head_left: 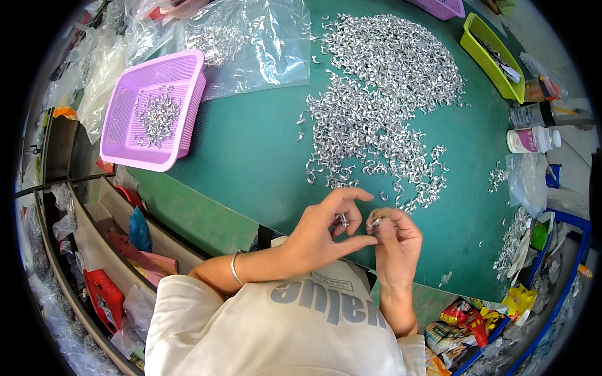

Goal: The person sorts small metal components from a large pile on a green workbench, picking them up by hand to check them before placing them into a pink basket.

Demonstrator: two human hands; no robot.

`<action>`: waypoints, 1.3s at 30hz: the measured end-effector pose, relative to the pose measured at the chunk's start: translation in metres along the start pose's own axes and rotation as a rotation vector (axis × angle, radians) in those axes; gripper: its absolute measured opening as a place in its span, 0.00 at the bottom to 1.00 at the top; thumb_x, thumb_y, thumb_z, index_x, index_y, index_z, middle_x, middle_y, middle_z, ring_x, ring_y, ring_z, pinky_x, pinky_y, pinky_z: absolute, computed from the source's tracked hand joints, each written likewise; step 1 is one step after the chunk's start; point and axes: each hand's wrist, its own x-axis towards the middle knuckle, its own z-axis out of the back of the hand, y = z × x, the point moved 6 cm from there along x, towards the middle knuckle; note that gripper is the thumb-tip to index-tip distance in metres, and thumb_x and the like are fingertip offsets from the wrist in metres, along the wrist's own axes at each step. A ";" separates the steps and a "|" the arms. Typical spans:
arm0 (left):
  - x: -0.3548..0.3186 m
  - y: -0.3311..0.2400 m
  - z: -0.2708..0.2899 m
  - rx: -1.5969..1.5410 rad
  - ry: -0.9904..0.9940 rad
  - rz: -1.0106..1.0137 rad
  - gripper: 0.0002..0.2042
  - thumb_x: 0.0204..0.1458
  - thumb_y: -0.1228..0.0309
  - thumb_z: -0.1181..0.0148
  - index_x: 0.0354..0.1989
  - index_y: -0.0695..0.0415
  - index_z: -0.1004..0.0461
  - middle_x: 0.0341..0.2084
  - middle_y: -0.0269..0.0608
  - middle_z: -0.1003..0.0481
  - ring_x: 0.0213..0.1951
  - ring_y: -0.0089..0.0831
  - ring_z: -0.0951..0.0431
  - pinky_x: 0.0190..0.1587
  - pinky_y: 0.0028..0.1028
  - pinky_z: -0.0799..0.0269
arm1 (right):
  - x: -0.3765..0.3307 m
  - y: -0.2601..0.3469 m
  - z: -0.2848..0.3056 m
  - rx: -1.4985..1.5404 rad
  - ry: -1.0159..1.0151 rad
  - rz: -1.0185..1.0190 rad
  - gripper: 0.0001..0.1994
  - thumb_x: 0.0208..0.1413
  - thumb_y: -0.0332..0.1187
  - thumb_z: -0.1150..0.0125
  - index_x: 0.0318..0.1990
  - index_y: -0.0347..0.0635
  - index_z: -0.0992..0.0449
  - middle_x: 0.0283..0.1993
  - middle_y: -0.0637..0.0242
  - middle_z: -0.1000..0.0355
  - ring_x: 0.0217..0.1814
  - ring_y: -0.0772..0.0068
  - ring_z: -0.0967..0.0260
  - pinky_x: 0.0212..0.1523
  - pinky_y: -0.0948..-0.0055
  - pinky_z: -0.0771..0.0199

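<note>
Near the front edge of the green table (251, 150), my two hands meet close together. My left hand (316, 229) has its thumb and index finger apart, while the other fingers curl around a few small silvery metal pieces (342, 219). Between the thumb and fingertips of my right hand (398, 250) is one small curved metal piece (375, 222). The left thumb tip reaches the right fingers. Just beyond lies a wide spread of hook-shaped metal pieces (351, 125), joined to a denser pile (392, 59) farther back. Their exact kind is too small to make out.
At the left a purple basket (194, 103) holds more pieces; behind it lies a clear plastic bag (269, 53). A yellow-green basket (467, 41), a white bottle (530, 139) and a small heap of pieces (511, 244) line the right side. Left stands a shelf (182, 241).
</note>
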 end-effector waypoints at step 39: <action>-0.008 0.079 0.013 -0.525 -0.044 0.423 0.07 0.51 0.74 0.49 0.36 0.62 0.30 0.25 0.30 0.34 0.25 0.16 0.38 0.28 0.17 0.41 | 0.037 -0.013 0.028 -0.730 -0.122 0.311 0.08 0.47 0.19 0.46 0.37 0.34 0.29 0.31 0.64 0.29 0.30 0.77 0.37 0.32 0.79 0.36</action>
